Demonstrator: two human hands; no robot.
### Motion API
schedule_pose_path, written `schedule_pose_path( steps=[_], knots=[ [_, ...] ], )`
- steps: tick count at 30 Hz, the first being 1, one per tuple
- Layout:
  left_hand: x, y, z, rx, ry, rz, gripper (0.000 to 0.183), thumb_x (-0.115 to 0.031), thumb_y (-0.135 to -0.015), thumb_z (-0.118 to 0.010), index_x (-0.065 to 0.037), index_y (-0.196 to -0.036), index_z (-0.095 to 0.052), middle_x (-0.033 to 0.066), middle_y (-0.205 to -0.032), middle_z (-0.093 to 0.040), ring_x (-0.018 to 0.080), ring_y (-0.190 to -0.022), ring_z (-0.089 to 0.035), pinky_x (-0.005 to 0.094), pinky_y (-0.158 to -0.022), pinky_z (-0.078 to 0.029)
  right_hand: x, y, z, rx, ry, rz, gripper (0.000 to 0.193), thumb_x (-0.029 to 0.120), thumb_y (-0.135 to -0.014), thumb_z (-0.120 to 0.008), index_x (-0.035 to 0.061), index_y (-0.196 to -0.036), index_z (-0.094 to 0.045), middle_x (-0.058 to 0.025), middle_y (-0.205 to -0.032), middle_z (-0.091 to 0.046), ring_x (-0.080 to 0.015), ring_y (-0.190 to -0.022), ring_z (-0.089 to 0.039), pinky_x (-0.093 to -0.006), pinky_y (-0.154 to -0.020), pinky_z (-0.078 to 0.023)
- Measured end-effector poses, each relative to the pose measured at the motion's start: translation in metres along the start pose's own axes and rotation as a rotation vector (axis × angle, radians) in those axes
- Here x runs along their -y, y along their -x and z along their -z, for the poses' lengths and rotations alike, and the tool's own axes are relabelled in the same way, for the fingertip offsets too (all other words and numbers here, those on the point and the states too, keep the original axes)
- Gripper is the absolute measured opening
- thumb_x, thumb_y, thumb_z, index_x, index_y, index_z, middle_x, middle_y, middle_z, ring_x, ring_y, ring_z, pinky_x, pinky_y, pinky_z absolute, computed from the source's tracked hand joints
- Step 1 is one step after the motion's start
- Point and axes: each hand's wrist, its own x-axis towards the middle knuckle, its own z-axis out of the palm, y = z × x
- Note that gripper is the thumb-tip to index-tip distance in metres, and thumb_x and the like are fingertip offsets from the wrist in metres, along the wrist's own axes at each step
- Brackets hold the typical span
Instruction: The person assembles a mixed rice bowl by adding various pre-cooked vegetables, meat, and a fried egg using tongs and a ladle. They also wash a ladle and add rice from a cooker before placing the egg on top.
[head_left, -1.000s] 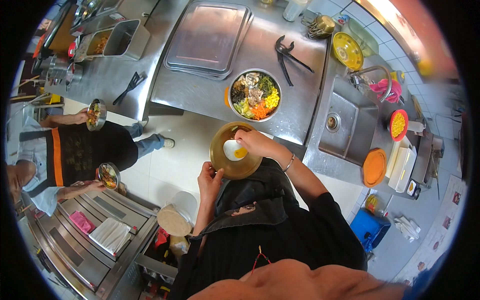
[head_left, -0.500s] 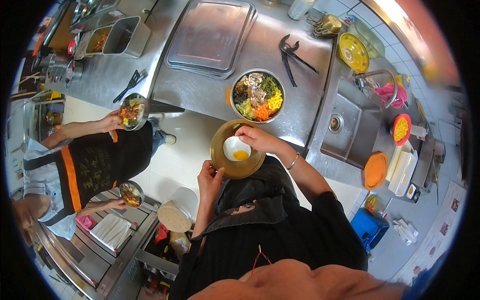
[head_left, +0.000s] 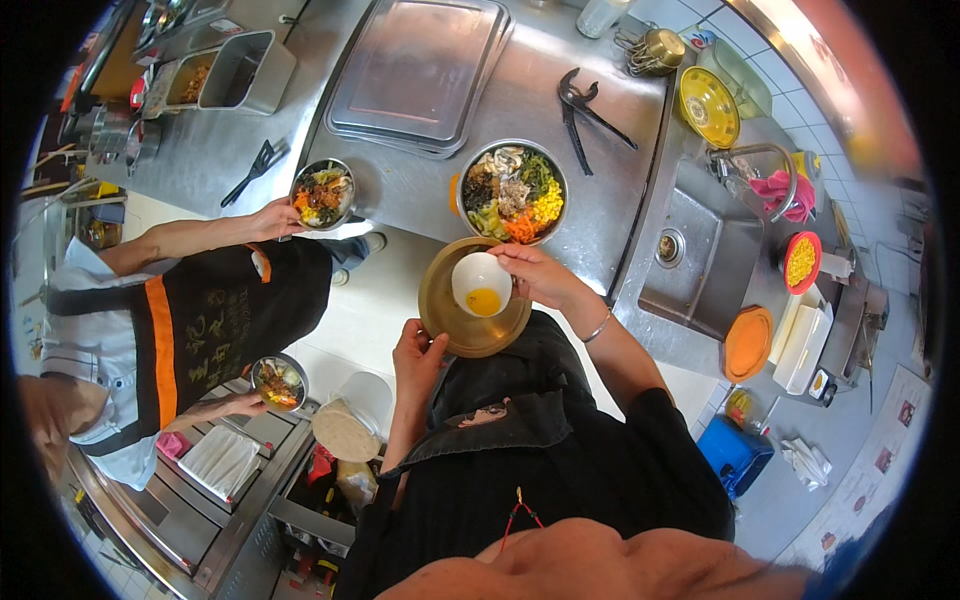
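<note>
My left hand is closed on the rim of a brass-coloured metal bowl, thumb over the edge. Above that bowl, my right hand grips the edge of a small white bowl. An egg yolk or similar yellow liquid pools in the white bowl's near side. Just beyond my hands on the steel counter sits a round metal bowl of sorted toppings: carrot shreds, corn, greens, mushroom and minced bits.
At left a co-worker in a black apron holds two filled bowls, one over the counter's edge. Stacked steel lids and black-handled pliers-like tongs lie on the counter. To the right are a sink and an orange lid.
My right hand and the white bowl have shifted slightly right and up, the bowl appearing larger. The co-worker has moved rightward with both bowls. My left hand stays nearly still.
</note>
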Motion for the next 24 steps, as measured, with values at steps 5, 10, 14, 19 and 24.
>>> schedule_pose_path(
  steps=[5, 10, 14, 19, 24],
  knots=[
    [0.002, -0.001, 0.005, -0.008, 0.015, -0.005, 0.015, -0.004, -0.082, -0.058, -0.005, -0.094, -0.049, 0.0016, -0.078, -0.062, 0.0045, -0.065, -0.054, 0.0185, -0.047, -0.041, 0.013, 0.013, 0.019, 0.022, -0.136, 0.113, 0.028, 0.021, -0.093, -0.047, 0.0061, -0.115, -0.051, -0.0035, -0.106, -0.058, -0.0166, -0.097, -0.057, -0.0358, -0.080, -0.050],
    [0.005, -0.003, 0.007, 0.007, 0.065, 0.014, 0.015, -0.005, -0.083, -0.058, -0.005, -0.094, -0.048, 0.0010, -0.076, -0.061, 0.0041, -0.063, -0.052, 0.0181, -0.047, -0.040, 0.034, 0.035, 0.020, -0.030, -0.211, 0.183, 0.034, 0.019, -0.092, -0.048, 0.0027, -0.122, -0.048, -0.0068, -0.114, -0.057, -0.0184, -0.101, -0.057, -0.0349, -0.083, -0.048],
    [0.005, -0.001, 0.007, -0.008, 0.056, 0.019, 0.015, -0.004, -0.082, -0.058, -0.005, -0.094, -0.048, 0.0023, -0.075, -0.060, 0.0057, -0.062, -0.053, 0.0177, -0.046, -0.040, 0.041, 0.034, 0.040, -0.123, -0.200, 0.231, 0.031, 0.018, -0.092, -0.049, 0.0040, -0.119, -0.050, -0.0068, -0.111, -0.059, -0.0194, -0.100, -0.058, -0.0352, -0.083, -0.049],
    [0.012, 0.004, 0.016, -0.051, 0.085, 0.037, 0.018, -0.003, -0.081, -0.059, -0.006, -0.094, -0.046, 0.0042, -0.073, -0.060, 0.0084, -0.060, -0.057, 0.0177, -0.044, -0.039, 0.075, 0.012, 0.069, -0.214, -0.057, 0.241, 0.026, 0.018, -0.092, -0.049, 0.0049, -0.113, -0.053, -0.0057, -0.106, -0.059, -0.0185, -0.097, -0.059, -0.0343, -0.082, -0.051],
    [0.016, 0.011, 0.023, -0.112, 0.142, 0.057, 0.017, -0.002, -0.082, -0.058, -0.005, -0.095, -0.047, 0.0045, -0.076, -0.061, 0.0087, -0.063, -0.057, 0.0176, -0.042, -0.040, 0.086, -0.031, 0.086, -0.231, 0.128, 0.161, 0.023, 0.017, -0.093, -0.047, 0.0056, -0.111, -0.053, -0.0040, -0.102, -0.059, -0.0160, -0.092, -0.059, -0.0319, -0.079, -0.051]
  ],
)
